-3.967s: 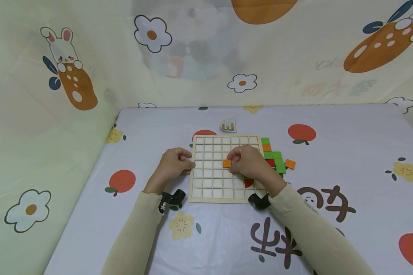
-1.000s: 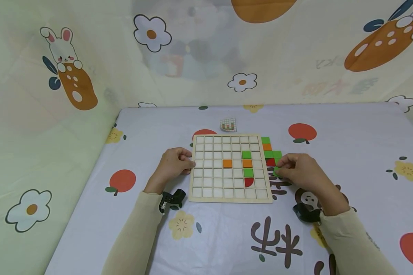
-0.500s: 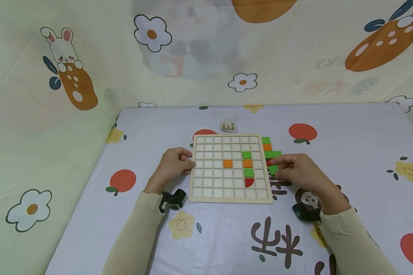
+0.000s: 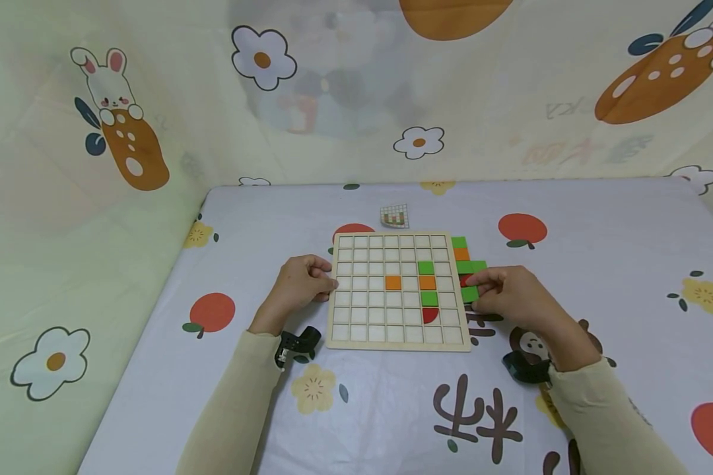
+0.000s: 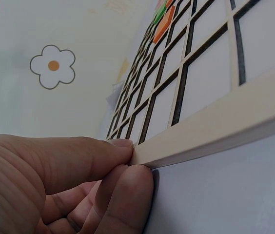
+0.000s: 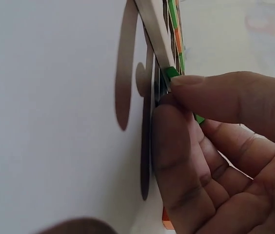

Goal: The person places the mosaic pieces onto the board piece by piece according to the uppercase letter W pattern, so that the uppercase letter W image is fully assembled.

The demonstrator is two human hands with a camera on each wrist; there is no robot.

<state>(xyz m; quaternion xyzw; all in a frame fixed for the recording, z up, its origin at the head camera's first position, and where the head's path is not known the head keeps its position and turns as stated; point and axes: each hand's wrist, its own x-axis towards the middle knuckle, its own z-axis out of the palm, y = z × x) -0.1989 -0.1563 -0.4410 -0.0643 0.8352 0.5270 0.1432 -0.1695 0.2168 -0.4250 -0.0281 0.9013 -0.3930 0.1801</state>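
A wooden grid board (image 4: 375,322) with white square cells lies on the table. My left hand (image 4: 300,285) pinches its left edge between finger and thumb, seen close up in the left wrist view, where the board's rim (image 5: 201,124) shows. On the board's right, my right hand (image 4: 513,297) pinches a green square tile (image 4: 469,294) close to the rim; in the right wrist view that green tile (image 6: 172,72) sticks out past the fingertips. In the grid are an orange tile (image 4: 393,283), a second orange tile (image 4: 428,282), two green tiles (image 4: 426,268) and a red rounded tile (image 4: 430,315).
Loose tiles lie along the board's right side: a green one (image 4: 459,242), an orange one (image 4: 461,254), more green (image 4: 478,266) and a partly hidden red one (image 4: 465,280). A small pattern card (image 4: 395,216) lies behind the board. An orange tile (image 6: 166,222) shows under the right hand.
My right hand has left the orange tile in the grid and moved right to the loose tiles. Over the last second it has drawn a green tile left toward the board. My left hand stays put.
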